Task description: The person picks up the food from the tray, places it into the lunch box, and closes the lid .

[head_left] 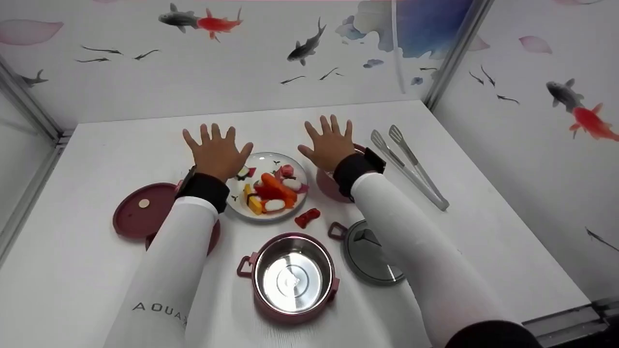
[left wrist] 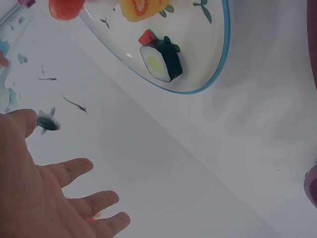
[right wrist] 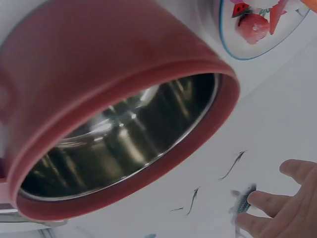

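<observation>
Both hands are held out over the table, fingers straight and spread, with nothing in them. My left hand point(head_left: 218, 153) is at the left edge of a white plate point(head_left: 263, 158) with a blue rim. Pieces of sushi-like food lie on the plate; a dark-wrapped sushi roll point(left wrist: 162, 60) shows near its rim in the left wrist view. To the plate's right, my right hand point(head_left: 331, 145) overlaps a red pot point(head_left: 330, 186) in the head view. The right wrist view shows this pot's steel inside, and the right hand's fingers point(right wrist: 270, 202) beside it.
Metal tongs point(head_left: 411, 166) lie at the right. Nearer stand a steel-lined red pot point(head_left: 292, 316) and a dark glass lid point(head_left: 370, 258), partly behind the right sleeve. A small red bow-shaped piece point(head_left: 307, 218) lies before the plate. A maroon lid point(head_left: 140, 217) is at left, beside the left sleeve.
</observation>
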`<action>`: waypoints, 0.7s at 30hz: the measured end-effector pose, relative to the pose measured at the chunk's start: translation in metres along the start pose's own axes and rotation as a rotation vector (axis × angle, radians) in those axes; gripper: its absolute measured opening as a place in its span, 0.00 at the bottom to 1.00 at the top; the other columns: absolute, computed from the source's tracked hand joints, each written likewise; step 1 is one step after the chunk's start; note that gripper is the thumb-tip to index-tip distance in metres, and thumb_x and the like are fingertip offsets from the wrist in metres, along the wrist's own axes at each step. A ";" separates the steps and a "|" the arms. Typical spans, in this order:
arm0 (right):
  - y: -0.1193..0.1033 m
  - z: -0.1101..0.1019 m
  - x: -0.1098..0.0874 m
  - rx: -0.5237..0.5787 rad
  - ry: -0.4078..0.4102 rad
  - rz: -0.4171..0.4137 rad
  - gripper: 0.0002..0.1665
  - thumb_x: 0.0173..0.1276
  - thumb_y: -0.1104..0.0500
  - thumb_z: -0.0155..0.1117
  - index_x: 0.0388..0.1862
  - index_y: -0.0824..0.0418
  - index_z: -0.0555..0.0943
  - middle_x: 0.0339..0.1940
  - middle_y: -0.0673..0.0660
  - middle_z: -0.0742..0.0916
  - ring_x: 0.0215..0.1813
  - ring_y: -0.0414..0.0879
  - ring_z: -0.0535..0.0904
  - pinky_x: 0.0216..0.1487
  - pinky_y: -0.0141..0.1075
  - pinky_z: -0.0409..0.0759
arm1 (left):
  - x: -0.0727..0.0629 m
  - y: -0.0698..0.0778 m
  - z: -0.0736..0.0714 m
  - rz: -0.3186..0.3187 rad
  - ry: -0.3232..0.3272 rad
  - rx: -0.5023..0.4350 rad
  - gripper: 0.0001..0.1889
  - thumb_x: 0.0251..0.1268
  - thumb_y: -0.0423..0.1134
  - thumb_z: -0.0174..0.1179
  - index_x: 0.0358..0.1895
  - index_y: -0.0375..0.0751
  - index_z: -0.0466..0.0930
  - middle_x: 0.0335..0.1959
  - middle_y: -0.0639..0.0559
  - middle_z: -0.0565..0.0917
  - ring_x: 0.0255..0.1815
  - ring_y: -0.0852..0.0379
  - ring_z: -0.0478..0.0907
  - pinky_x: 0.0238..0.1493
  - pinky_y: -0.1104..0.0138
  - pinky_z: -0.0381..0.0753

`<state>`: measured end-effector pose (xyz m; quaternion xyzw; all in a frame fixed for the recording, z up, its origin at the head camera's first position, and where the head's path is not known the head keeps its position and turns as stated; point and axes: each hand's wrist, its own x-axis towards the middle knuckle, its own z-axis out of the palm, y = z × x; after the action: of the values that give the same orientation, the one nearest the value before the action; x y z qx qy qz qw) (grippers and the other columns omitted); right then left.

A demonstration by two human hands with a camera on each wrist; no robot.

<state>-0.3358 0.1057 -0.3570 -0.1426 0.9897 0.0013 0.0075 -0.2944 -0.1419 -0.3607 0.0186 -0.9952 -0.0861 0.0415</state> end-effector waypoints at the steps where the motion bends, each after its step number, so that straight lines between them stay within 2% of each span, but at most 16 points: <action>1: 0.004 0.000 -0.002 0.001 -0.003 0.008 0.43 0.82 0.32 0.41 0.87 0.46 0.51 0.87 0.62 0.55 0.88 0.62 0.43 0.83 0.67 0.36 | -0.001 0.000 0.001 0.000 -0.001 -0.005 0.38 0.80 0.62 0.42 0.81 0.39 0.60 0.80 0.28 0.59 0.83 0.28 0.50 0.79 0.28 0.37; 6: 0.036 0.003 -0.010 0.028 0.004 0.046 0.41 0.83 0.34 0.42 0.87 0.50 0.54 0.86 0.65 0.58 0.87 0.65 0.46 0.83 0.68 0.39 | -0.010 -0.006 0.009 0.001 -0.029 0.002 0.35 0.81 0.58 0.44 0.77 0.34 0.65 0.74 0.26 0.68 0.75 0.27 0.63 0.76 0.30 0.54; 11: 0.085 0.004 -0.013 0.049 0.064 0.114 0.39 0.83 0.41 0.46 0.85 0.56 0.57 0.81 0.71 0.65 0.83 0.70 0.55 0.81 0.68 0.51 | -0.019 -0.025 0.018 -0.019 -0.071 0.000 0.32 0.82 0.52 0.46 0.74 0.29 0.66 0.68 0.23 0.72 0.69 0.25 0.69 0.69 0.32 0.67; 14: 0.120 0.008 -0.021 0.079 0.130 0.181 0.37 0.81 0.47 0.49 0.82 0.61 0.61 0.75 0.75 0.70 0.77 0.73 0.63 0.74 0.70 0.62 | -0.025 -0.035 0.020 -0.029 -0.099 -0.031 0.30 0.82 0.48 0.46 0.74 0.27 0.66 0.65 0.23 0.74 0.66 0.25 0.72 0.66 0.33 0.71; 17: 0.155 0.016 -0.034 0.095 0.158 0.240 0.34 0.79 0.51 0.50 0.78 0.67 0.64 0.68 0.79 0.74 0.70 0.75 0.68 0.66 0.72 0.69 | -0.032 -0.043 0.022 -0.029 -0.148 -0.067 0.29 0.81 0.45 0.45 0.73 0.25 0.66 0.61 0.23 0.77 0.60 0.27 0.78 0.61 0.35 0.77; 21: 0.194 0.038 -0.052 0.105 0.088 0.310 0.35 0.79 0.50 0.50 0.76 0.70 0.63 0.64 0.81 0.75 0.66 0.78 0.70 0.62 0.73 0.72 | -0.041 -0.048 0.028 -0.029 -0.250 -0.109 0.27 0.80 0.42 0.45 0.71 0.24 0.67 0.57 0.26 0.81 0.51 0.33 0.83 0.54 0.40 0.82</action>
<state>-0.3402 0.3066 -0.3936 0.0126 0.9980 -0.0555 -0.0287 -0.2550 -0.1827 -0.3995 0.0197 -0.9861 -0.1422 -0.0831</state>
